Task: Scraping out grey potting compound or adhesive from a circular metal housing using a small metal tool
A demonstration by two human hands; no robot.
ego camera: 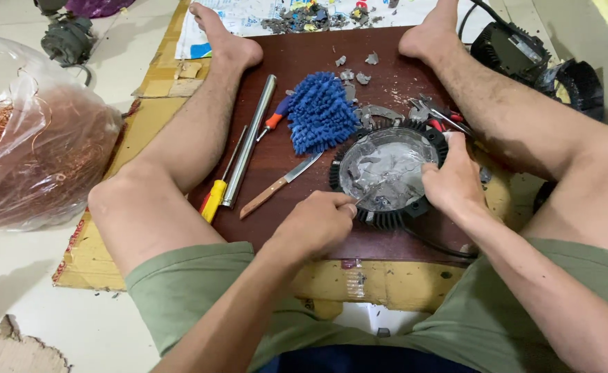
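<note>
Two hands work on one round black finned housing (387, 176), which lies flat on the dark brown board (276, 166) between the person's legs. The right hand (452, 181) is clamped over the housing's right rim, fingers curled down its outer edge. The left hand (315, 222) sits just off the housing's lower-left edge, clenched around a thin metal tool (367, 193) whose shaft slants up and to the right from the fist onto the silvery, crumpled-looking centre of the housing. Which tool it is I cannot tell: the fist covers its handle and the tip is lost in the glare. Left of that fist lie a wooden-handled knife (280, 185), a steel tube (250, 140) and a yellow-handled screwdriver (215, 197); above it, a blue microfibre mitt (321, 112). Red-handled pliers (438, 116) lie just beyond the right hand.
</note>
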